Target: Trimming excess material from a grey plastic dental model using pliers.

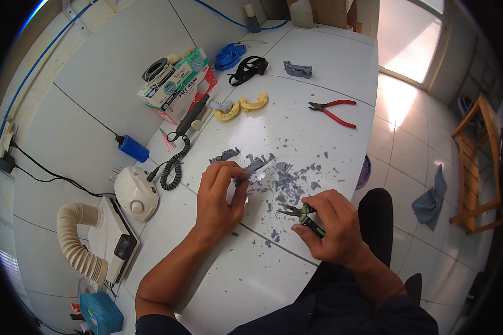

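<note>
Over the white tiled worktop, my left hand (221, 195) is closed, its fingertips pinching a ragged grey piece (256, 166) of plaster-like material. My right hand (335, 226) grips pliers (290, 210) with green and black handles, their jaws slightly parted and pointing toward the left hand. Between and beyond the hands lie broken grey crumbs (288, 184). Another rough grey chunk (226, 155) rests just past my left fingers. Farther back are a yellow dental cast (227, 114) with a pale blue-grey part on it and a second yellow arch (255, 102).
Red-handled cutters (341, 105) and a grey block (298, 69) lie toward the far right. Along the wall stand cartons (176, 89), a dark handpiece (193, 117) with coiled cord, a white control unit (136, 192) and a ribbed hose (75, 234). A wooden chair (469, 162) stands right.
</note>
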